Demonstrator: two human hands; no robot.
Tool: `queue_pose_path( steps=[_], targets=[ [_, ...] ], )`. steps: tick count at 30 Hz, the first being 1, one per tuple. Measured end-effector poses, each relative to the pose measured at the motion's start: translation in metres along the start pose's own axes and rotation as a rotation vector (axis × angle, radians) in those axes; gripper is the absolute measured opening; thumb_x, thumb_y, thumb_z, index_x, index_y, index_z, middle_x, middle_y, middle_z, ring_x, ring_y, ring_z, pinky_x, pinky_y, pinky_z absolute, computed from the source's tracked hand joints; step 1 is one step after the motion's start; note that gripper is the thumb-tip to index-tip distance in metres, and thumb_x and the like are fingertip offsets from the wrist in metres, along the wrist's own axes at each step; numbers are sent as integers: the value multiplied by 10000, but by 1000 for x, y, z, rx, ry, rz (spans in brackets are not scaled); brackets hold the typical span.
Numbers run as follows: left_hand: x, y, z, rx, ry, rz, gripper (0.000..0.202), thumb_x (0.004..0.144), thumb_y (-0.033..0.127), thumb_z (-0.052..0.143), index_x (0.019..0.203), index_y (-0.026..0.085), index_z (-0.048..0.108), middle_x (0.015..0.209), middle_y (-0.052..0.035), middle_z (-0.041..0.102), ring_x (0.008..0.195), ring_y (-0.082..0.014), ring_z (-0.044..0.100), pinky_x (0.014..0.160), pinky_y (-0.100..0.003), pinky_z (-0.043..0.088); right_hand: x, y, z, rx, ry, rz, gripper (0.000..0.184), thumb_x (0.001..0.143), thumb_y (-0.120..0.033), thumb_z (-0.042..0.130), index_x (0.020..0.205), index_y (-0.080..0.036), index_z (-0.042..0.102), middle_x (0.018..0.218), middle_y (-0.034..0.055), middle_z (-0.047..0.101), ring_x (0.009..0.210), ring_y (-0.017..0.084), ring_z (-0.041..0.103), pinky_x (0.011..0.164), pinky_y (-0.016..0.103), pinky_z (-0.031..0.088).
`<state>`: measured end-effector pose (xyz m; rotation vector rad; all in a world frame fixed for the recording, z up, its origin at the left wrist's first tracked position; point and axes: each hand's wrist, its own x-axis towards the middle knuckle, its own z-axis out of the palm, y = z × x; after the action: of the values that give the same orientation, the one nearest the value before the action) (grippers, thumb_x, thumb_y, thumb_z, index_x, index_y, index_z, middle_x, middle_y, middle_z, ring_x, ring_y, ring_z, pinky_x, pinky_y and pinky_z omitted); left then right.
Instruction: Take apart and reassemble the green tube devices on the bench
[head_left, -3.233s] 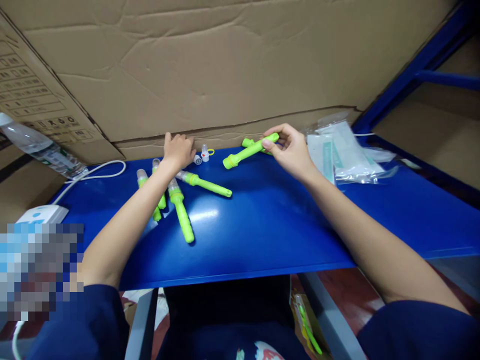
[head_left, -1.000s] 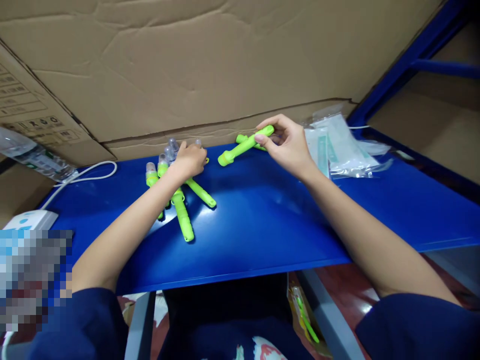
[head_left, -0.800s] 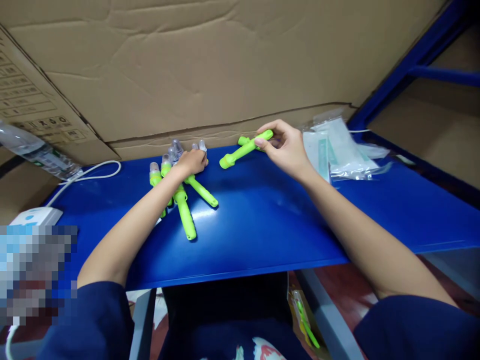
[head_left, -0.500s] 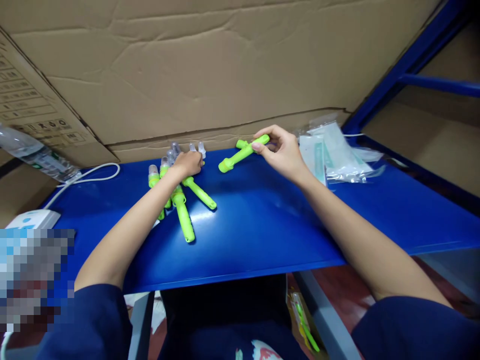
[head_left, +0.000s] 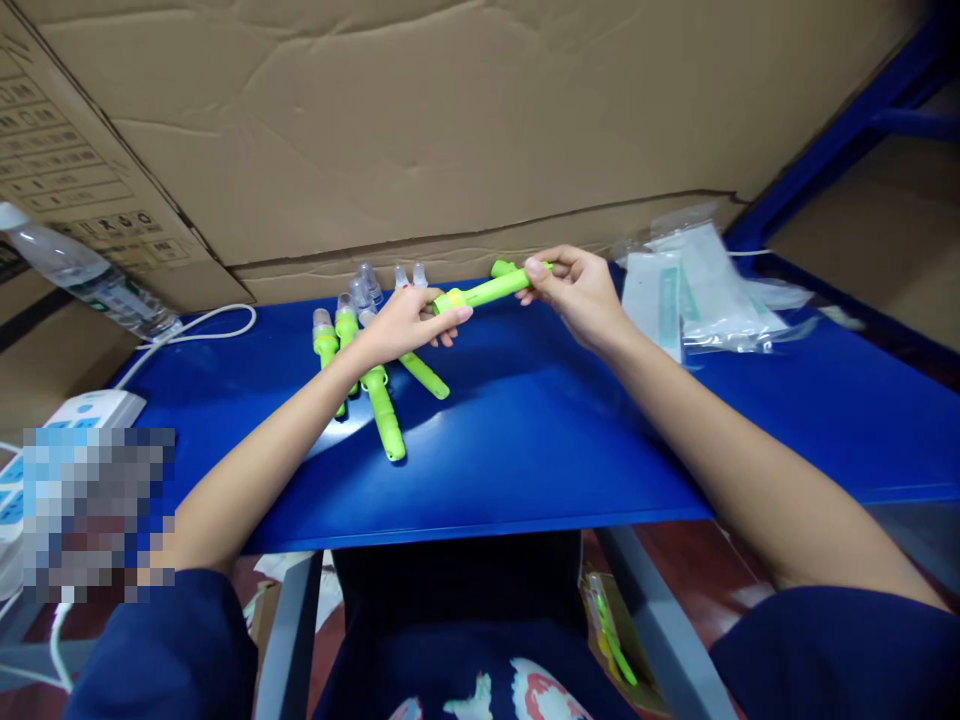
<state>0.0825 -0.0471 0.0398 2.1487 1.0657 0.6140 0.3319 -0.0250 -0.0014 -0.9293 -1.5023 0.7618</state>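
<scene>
My right hand (head_left: 581, 295) pinches the far end of a lime-green plastic stick (head_left: 484, 292) and holds it just above the blue table (head_left: 540, 430). My left hand (head_left: 409, 322) meets the stick's near end, its fingers closed around that tip; a small part seems to sit in them, but it is hidden. Under and left of my left hand lie several green sticks with clear caps (head_left: 382, 405). Two small white caps (head_left: 411, 275) stand at the back edge.
A stack of clear plastic bags (head_left: 690, 295) lies at the right rear. A cardboard box wall (head_left: 450, 130) closes off the back. A water bottle (head_left: 82, 280) lies at the left with a white cable (head_left: 195, 335) and a white power strip (head_left: 94, 410).
My left hand left the pile of capped sticks and moved right to the near end of the stick in my right hand. My right hand kept its hold.
</scene>
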Motion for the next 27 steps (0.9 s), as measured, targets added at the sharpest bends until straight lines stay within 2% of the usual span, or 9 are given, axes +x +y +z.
queue_pose_path(
  steps=[4, 8, 14, 19, 22, 24, 27],
  targets=[
    [-17, 4, -4, 46, -64, -38, 410, 959, 528, 530, 850, 152, 654, 770, -70, 754, 664, -155, 702, 653, -265, 549, -3, -2, 7, 59, -61, 53, 599, 656, -763, 785, 876, -234, 610, 721, 24, 666, 627, 187, 685, 647, 378, 636],
    [-27, 2, -5, 87, -80, -27, 397, 975, 465, 496, 752, 166, 631, 675, -46, 726, 612, -144, 680, 647, -265, 534, -6, 0, 11, 67, -109, 92, 583, 663, -732, 802, 878, -223, 616, 716, 29, 674, 626, 187, 681, 635, 378, 639],
    [-27, -3, -2, 77, -82, -16, 375, 968, 427, 487, 726, 167, 608, 605, -19, 688, 562, -122, 646, 627, -238, 497, -5, 8, 11, 38, -129, 88, 572, 675, -718, 801, 874, -220, 604, 728, 41, 663, 635, 201, 686, 634, 405, 641],
    [-25, -7, -2, 147, -59, -46, 283, 941, 365, 493, 775, 166, 607, 649, -15, 694, 585, -138, 646, 646, -257, 491, -7, 0, 12, 59, -136, 97, 576, 635, -700, 840, 844, -213, 613, 714, 27, 676, 615, 184, 677, 600, 367, 620],
    [-25, -12, -3, 303, 36, -79, 205, 904, 330, 532, 886, 155, 637, 716, -31, 696, 684, -183, 663, 687, -287, 491, -10, -14, 10, 25, -186, 80, 534, 648, -658, 855, 823, -209, 624, 678, 16, 670, 570, 157, 646, 568, 327, 591],
    [-24, -16, -4, 375, 107, -86, 265, 900, 305, 548, 1100, 147, 623, 757, -29, 687, 726, -200, 660, 708, -298, 488, -12, -26, 8, -28, -305, 92, 508, 683, -639, 844, 856, -196, 665, 677, 24, 680, 541, 139, 617, 531, 303, 559],
    [-24, -24, -5, 366, 172, -82, 433, 955, 286, 508, 1369, 170, 448, 842, -23, 682, 734, -184, 661, 744, -296, 495, -15, -40, 6, -123, -497, 121, 534, 753, -650, 780, 980, -169, 736, 729, 48, 716, 514, 116, 576, 477, 277, 495]
  ],
)
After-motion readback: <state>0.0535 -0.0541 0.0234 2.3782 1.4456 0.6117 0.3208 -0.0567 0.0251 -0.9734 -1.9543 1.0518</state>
